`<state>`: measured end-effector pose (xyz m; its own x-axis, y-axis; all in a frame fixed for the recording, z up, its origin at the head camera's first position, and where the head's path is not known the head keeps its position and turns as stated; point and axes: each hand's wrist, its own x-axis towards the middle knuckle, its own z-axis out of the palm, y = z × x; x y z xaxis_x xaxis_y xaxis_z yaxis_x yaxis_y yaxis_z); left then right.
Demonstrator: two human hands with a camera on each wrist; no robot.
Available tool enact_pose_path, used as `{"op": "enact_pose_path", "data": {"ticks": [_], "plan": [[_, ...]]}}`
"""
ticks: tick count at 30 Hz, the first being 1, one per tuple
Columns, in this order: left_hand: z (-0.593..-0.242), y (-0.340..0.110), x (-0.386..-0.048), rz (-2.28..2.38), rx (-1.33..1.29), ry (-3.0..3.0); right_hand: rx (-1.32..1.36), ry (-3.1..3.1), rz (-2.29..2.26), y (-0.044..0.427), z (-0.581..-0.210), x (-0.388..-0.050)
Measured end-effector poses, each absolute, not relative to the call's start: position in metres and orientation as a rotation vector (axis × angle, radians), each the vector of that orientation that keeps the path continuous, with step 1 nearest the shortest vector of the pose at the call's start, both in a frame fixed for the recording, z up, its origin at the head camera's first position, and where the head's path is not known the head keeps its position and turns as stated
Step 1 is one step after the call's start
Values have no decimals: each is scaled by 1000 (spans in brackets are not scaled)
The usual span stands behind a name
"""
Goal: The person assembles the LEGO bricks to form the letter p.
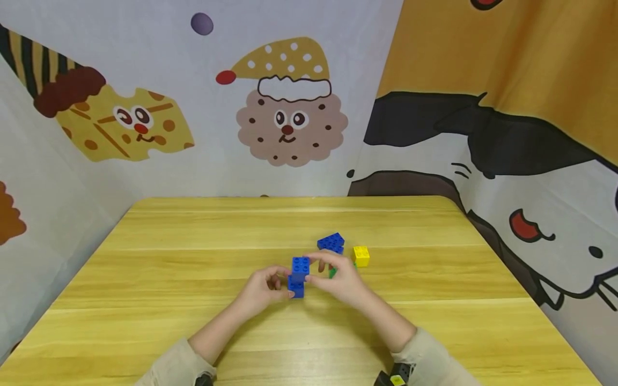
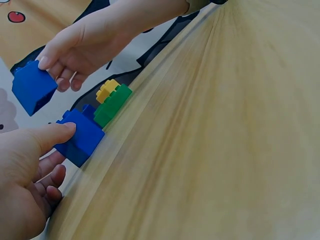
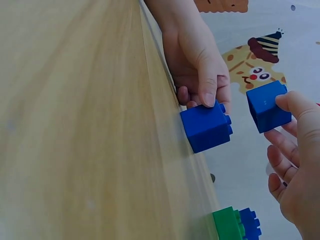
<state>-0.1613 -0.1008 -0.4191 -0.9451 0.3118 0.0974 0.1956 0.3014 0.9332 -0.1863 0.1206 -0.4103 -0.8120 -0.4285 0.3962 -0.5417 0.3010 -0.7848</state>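
My left hand (image 1: 262,289) pinches a blue toy building block (image 1: 296,290) between thumb and fingers, low over the wooden table. In the left wrist view, this lower block (image 2: 82,139) sits at the tabletop with its studs up. My right hand (image 1: 341,277) holds a second blue block (image 1: 300,266) by its sides, above the first. A gap separates the two blocks in the right wrist view, where the raised block (image 3: 268,107) shows a hollow underside and the lower block (image 3: 205,129) its studs.
Behind my right hand lie a blue block piece (image 1: 331,242), a yellow block (image 1: 361,256) and a green block (image 1: 332,273), partly hidden by the fingers. The wooden table (image 1: 193,236) reaches back to a cloth (image 1: 289,182) printed with cartoon figures.
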Motion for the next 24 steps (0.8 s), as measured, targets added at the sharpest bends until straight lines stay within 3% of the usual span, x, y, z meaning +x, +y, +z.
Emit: {"op": "enact_pose_path", "data": {"ticks": [16, 24], "plan": [[-417, -102, -161, 1708, 511, 2463, 905, -2545, 1533, 116, -420, -192], [-447, -105, -175, 1712, 501, 2471, 882, -2585, 1542, 112, -405, -182]]}}
